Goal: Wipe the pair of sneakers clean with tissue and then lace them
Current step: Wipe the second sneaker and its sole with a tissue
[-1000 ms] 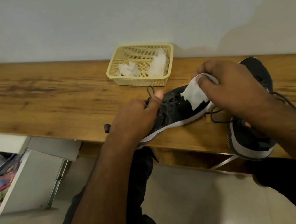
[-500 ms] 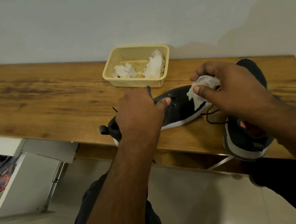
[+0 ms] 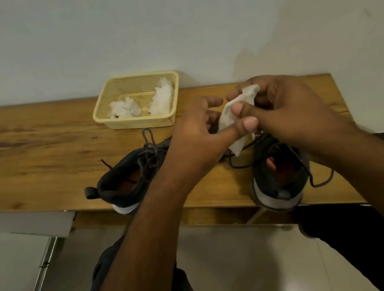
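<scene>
The left hand [image 3: 197, 137] and the right hand [image 3: 288, 110] both pinch one tissue [image 3: 234, 118] above the wooden desk [image 3: 24, 156]. Two dark sneakers [image 3: 125, 178] [image 3: 278, 174] lie on the desk below, their toes hidden by the hands. The yellow basket [image 3: 139, 123] behind holds two crumpled tissues [image 3: 124, 108] [image 3: 163, 97].

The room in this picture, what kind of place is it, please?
Probably a room in a home, not a workshop. A wooden table stands against a plain painted wall, with a glossy tiled floor below and a small plastic basket holding crumpled tissues.
</scene>
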